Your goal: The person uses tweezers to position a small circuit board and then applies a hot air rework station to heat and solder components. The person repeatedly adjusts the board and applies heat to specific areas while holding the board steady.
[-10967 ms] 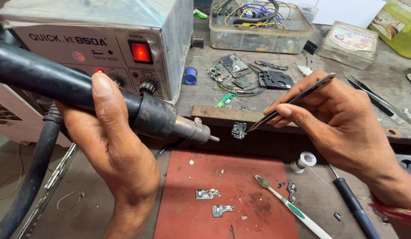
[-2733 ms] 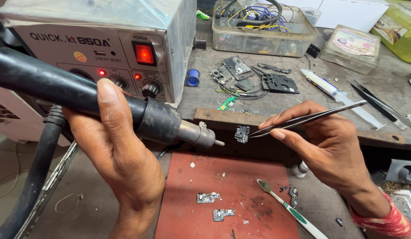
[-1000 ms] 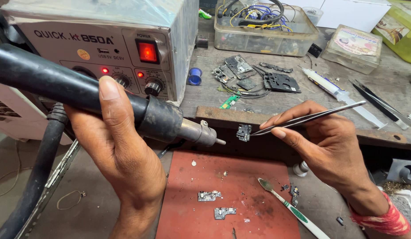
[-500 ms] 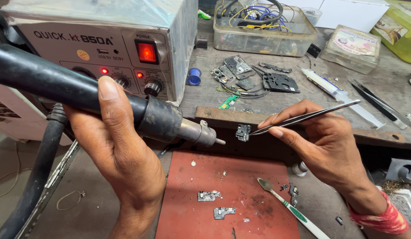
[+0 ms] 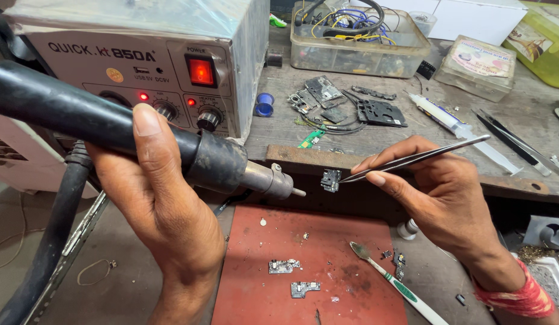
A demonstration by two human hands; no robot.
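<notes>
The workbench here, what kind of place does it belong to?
Probably a small electronics repair shop: the left hand holds a hot-air handpiece, the right hand holds tweezers, and loose circuit boards lie about.

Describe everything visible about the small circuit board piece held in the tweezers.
The small circuit board piece is a dark, roughly square fragment with tiny metallic parts on its face. It hangs in the air above the red mat, pinched at its right edge by the tips of silver tweezers in the right hand. The metal nozzle of the hot air handpiece, gripped by the left hand, points at it from the left without touching.
</notes>
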